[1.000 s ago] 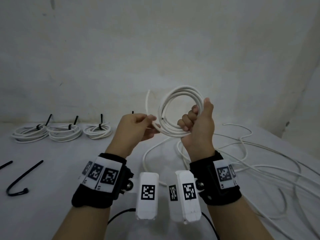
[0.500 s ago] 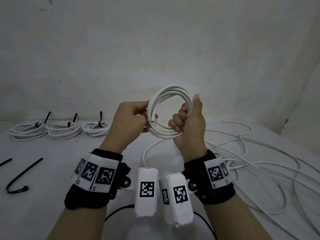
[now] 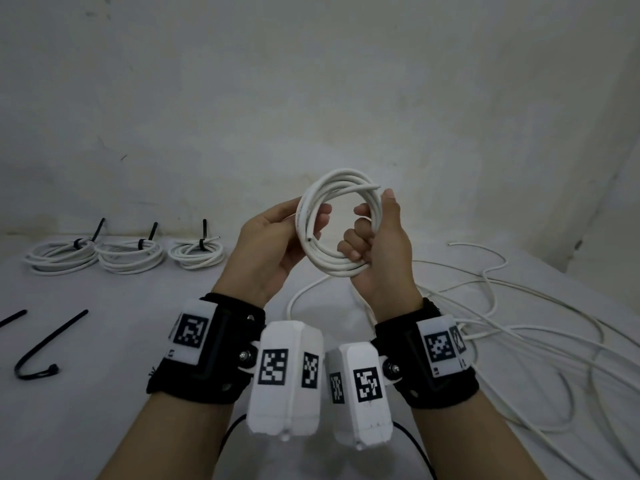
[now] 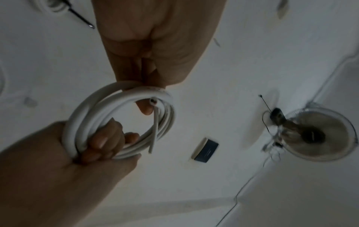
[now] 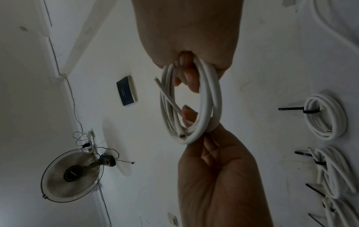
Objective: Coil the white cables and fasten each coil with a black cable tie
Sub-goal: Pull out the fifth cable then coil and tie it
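- Far left, front of the desk (image 3: 104, 427): two loose black cable ties. One (image 3: 10, 318) is cut by the frame edge; the other, a hooked cable tie (image 3: 48, 348), lies curled at its head end. Both are well apart from the hands.
- Left rear, against the wall: three finished coils in a row, first coil (image 3: 60, 259), second coil (image 3: 130, 259), third coil (image 3: 195, 253). Each is bound by a black tie with its tail standing up. The first two touch; the third lies just beside them.
- Left wrist: black strap with white marker blocks (image 3: 188, 336) printed with black-and-white square codes. No legible text.
- Left hand (image 3: 266, 249): raised above the desk, thumb and fingers pinching the left side of the held coil (image 3: 332, 268), just beside a cut cable end. Faint print runs along the cable jacket there; unreadable.
- Held coil: several turns of white cable, upright, between the two hands and clear of the desk, with no tie on it. A second cut end projects at the top right.
- Right hand (image 3: 381, 251): fingers curled through the ring and clamped around its right side, thumb upright along the outer turns.
- Right wrist: matching strap and coded blocks (image 3: 440, 344).
- Right: loose white cables (image 3: 519, 327) sprawl in tangled loops over the desk.
- Wrist views: a wall fan (image 5: 73, 175) with illegible hub lettering, and a dark wall box (image 5: 126, 91), print too small to read.
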`<state>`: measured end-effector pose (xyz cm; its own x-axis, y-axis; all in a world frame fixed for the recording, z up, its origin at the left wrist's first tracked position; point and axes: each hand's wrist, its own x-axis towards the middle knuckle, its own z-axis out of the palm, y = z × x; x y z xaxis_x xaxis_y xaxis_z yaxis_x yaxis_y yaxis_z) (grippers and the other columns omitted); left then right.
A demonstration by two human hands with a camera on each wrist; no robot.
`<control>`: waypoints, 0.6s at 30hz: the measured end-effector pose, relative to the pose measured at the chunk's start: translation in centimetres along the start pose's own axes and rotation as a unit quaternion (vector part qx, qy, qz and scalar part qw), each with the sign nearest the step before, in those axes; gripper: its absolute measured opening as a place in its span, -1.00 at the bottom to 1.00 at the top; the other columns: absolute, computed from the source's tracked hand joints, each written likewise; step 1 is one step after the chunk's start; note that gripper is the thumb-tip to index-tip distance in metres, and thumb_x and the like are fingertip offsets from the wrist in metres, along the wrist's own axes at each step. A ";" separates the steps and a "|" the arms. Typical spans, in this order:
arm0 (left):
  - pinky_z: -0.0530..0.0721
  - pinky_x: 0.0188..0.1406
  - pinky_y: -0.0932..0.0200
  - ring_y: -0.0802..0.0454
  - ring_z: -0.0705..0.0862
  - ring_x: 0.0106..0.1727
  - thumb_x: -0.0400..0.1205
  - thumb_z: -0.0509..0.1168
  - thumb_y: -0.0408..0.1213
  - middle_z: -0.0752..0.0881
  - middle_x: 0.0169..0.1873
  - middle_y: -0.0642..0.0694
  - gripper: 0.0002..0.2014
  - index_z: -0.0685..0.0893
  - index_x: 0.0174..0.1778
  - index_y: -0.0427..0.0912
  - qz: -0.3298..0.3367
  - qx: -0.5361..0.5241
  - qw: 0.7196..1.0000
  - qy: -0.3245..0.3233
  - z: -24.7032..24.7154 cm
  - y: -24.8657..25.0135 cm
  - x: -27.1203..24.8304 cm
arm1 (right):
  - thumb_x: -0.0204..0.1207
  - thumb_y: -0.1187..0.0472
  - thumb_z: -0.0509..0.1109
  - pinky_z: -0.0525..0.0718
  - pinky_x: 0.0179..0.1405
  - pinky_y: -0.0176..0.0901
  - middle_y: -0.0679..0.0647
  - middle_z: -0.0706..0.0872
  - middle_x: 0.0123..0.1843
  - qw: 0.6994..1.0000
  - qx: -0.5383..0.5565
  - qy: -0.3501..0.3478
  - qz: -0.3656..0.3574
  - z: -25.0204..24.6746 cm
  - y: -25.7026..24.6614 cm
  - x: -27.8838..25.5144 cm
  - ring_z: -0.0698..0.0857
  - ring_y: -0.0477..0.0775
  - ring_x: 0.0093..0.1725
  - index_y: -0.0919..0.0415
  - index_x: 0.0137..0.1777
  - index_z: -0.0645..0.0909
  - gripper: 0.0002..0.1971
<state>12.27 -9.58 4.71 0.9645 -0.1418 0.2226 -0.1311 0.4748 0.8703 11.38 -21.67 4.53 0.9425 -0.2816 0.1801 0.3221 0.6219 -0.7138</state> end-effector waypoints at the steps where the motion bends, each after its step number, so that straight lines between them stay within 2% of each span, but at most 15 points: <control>1: 0.76 -0.20 0.27 0.21 0.77 -0.28 0.66 0.14 -0.55 0.83 -0.28 -0.04 -0.75 0.72 -0.05 -0.25 -0.012 -0.016 1.000 -0.005 0.1 0.0 0.0 | 0.71 -0.08 0.11 0.24 -0.74 -0.34 -0.06 0.15 -0.63 1.000 -0.008 -0.002 -0.005 0.0 0.0 0.0 0.15 -0.12 -0.70 0.24 -0.27 0.45 -0.56; 3: 0.72 -0.04 0.15 0.22 0.77 -0.26 0.73 0.08 -0.38 0.83 -0.22 -0.02 -0.73 0.72 -0.04 -0.21 -0.031 -0.033 0.998 -0.032 0.2 0.2 -0.1 | 0.71 -0.07 0.11 0.24 -0.72 -0.33 -0.06 0.16 -0.64 0.999 -0.027 0.003 -0.024 0.2 -0.1 -0.1 0.15 -0.11 -0.69 0.25 -0.27 0.46 -0.56; 4: 0.70 -0.02 0.12 0.21 0.76 -0.28 0.77 0.02 -0.23 0.83 -0.17 -0.02 -0.66 0.72 -0.01 -0.19 -0.040 -0.041 0.997 -0.051 0.3 0.3 -0.2 | 0.71 -0.07 0.11 0.23 -0.71 -0.32 -0.06 0.17 -0.64 0.999 -0.039 0.008 -0.035 0.2 -0.1 -0.1 0.15 -0.10 -0.68 0.25 -0.27 0.46 -0.56; 6: 0.67 -0.20 0.20 0.18 0.64 -0.43 0.75 -0.07 0.02 0.82 -0.11 -0.05 -0.51 0.71 0.02 -0.20 -0.041 -0.039 0.996 -0.073 0.5 0.6 -0.4 | 0.71 -0.07 0.12 0.23 -0.70 -0.30 -0.05 0.17 -0.64 0.997 -0.058 0.015 -0.049 0.2 0.1 -0.2 0.16 -0.09 -0.68 0.25 -0.27 0.45 -0.56; 7: 0.63 -0.32 0.26 0.18 0.55 -0.49 0.73 -0.05 0.07 0.81 -0.15 -0.05 -0.49 0.71 0.02 -0.20 -0.026 -0.018 0.997 -0.068 0.6 0.6 -0.4 | 0.71 -0.07 0.11 0.23 -0.70 -0.30 -0.05 0.17 -0.63 0.996 -0.066 0.013 -0.050 0.2 0.2 -0.2 0.16 -0.09 -0.67 0.26 -0.25 0.45 -0.57; 10: 0.52 -0.52 0.31 0.20 0.41 -0.58 0.73 0.08 -0.04 0.70 -0.36 -0.02 -0.65 0.67 -0.05 -0.19 0.024 0.030 0.999 -0.038 0.4 0.5 -0.3 | 0.73 -0.03 0.09 0.31 -0.68 -0.29 -0.03 0.20 -0.61 0.993 -0.103 -0.010 -0.055 0.3 0.7 -0.2 0.19 -0.09 -0.66 0.28 -0.12 0.51 -0.60; 12: 0.45 -0.58 0.32 0.20 0.36 -0.61 0.75 0.09 -0.11 0.60 -0.39 -0.03 -0.70 0.64 -0.10 -0.18 0.035 0.029 0.999 -0.026 0.0 0.6 -0.2 | 0.75 0.05 0.06 0.43 -0.63 -0.25 0.01 0.34 -0.56 0.980 -0.166 -0.034 -0.108 0.2 0.9 -0.2 0.28 -0.07 -0.65 0.21 0.05 0.51 -0.72; 15: 0.36 -0.63 0.34 0.20 0.31 -0.63 0.75 0.10 -0.15 0.52 -0.42 -0.03 -0.74 0.62 -0.13 -0.16 0.040 0.021 0.999 -0.021 -0.3 0.8 0.0 | 0.77 0.15 0.02 0.56 -0.55 -0.20 0.12 0.59 -0.27 0.924 -0.289 -0.084 -0.234 0.0 0.5 -0.6 0.47 -0.01 -0.61 0.00 0.24 0.47 -0.79; 18: 0.32 -0.65 0.35 0.20 0.27 -0.63 0.76 0.08 -0.18 0.47 -0.44 -0.02 -0.75 0.65 -0.04 -0.13 0.047 0.013 0.998 -0.034 -0.5 1.1 0.0 | 0.74 0.22 0.15 0.55 -0.53 -0.32 0.20 0.60 0.02 0.862 -0.363 -0.120 -0.333 -0.2 -0.3 -0.7 0.61 0.08 -0.57 0.04 0.23 0.48 -0.84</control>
<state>12.24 -8.62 5.41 0.9301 -0.1566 0.3322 -0.2268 0.4665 0.8549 10.59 -21.75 4.48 0.5891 -0.1864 0.7863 0.7401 -0.2662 -0.6176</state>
